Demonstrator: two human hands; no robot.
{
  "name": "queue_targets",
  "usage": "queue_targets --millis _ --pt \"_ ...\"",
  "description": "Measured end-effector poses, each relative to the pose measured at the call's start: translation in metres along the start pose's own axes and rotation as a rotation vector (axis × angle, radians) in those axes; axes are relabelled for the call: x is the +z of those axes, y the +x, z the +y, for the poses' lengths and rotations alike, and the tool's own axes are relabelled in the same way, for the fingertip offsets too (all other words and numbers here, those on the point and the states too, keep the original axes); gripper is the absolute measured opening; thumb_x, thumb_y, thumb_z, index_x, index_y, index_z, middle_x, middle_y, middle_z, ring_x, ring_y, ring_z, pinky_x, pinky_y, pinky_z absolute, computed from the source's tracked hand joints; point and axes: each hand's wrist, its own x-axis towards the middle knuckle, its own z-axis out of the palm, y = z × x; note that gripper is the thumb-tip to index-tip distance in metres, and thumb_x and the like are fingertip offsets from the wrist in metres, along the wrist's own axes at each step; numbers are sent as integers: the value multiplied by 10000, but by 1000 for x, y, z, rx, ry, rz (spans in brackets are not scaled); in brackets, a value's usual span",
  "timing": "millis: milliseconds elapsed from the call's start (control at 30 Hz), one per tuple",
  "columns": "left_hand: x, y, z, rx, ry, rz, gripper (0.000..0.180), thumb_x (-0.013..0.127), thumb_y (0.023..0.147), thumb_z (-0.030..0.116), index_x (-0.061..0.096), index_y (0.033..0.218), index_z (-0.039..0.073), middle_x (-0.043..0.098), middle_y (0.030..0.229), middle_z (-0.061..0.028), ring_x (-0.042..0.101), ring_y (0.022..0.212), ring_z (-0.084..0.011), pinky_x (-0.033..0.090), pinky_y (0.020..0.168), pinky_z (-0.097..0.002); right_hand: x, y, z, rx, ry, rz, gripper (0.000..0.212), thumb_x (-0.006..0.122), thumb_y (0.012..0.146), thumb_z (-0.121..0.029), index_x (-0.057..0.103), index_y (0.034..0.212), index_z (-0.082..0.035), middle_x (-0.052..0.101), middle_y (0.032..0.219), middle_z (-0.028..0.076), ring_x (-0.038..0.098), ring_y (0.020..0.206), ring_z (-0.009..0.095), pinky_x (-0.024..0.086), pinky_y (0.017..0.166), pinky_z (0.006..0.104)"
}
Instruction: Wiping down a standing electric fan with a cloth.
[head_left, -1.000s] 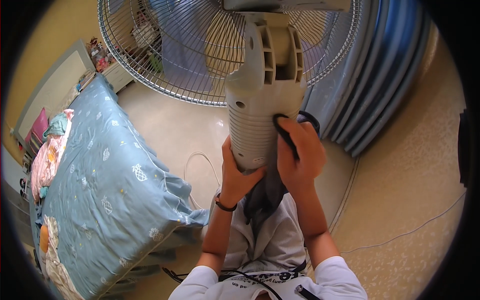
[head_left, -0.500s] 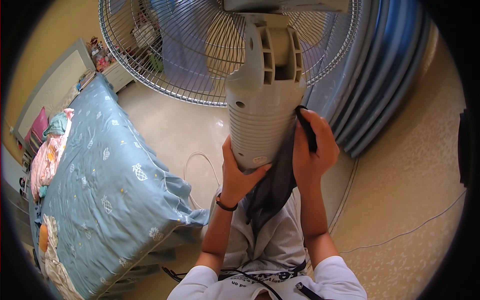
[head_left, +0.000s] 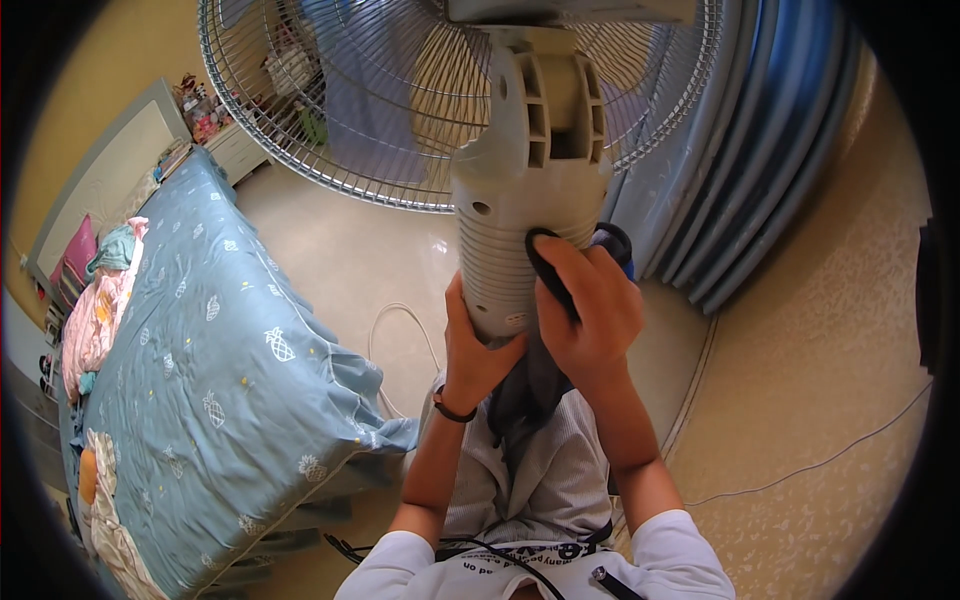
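Observation:
An electric fan stands in front of me, with a round wire grille [head_left: 370, 110] and a pale grey ribbed housing [head_left: 490, 215] below its tilting joint. My left hand [head_left: 475, 350] is wrapped round the lower end of that housing, its thumb on the near face. A dark cloth [head_left: 530, 390] hangs down in front of my lap. Bunched in my right hand [head_left: 592, 315], part of this cloth is pressed against the right side of the ribs. My right fingertips are partly hidden by the cloth.
To the left is a bed [head_left: 215, 350] with a blue pineapple-print cover. Blue-grey curtains [head_left: 750, 150] hang at the right behind the fan. A pale cable [head_left: 395, 308] loops on the floor, and a thin cord [head_left: 810, 475] runs across the floor at right.
My right hand has moved left and slightly down with the cloth, from the housing's right edge onto its ribbed front. My left hand keeps its hold, and the fan has not moved.

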Motion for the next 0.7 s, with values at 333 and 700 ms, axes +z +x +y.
queue_targets --millis 333,700 --pt "-2 -1 8 -61 -7 7 925 812 627 160 237 1341 35 496 1211 -220 529 1107 -334 446 897 -404 -1 -2 9 65 -21 149 319 638 661 78 638 965 -17 525 653 73 484 505 186 392 461 273" --pt "-3 -2 6 -46 16 33 929 808 621 168 241 1342 19 488 1208 -236 520 1100 -365 443 885 -417 4 -2 0 21 -84 147 326 650 664 71 632 981 -1 538 666 76 497 515 183 394 463 268"
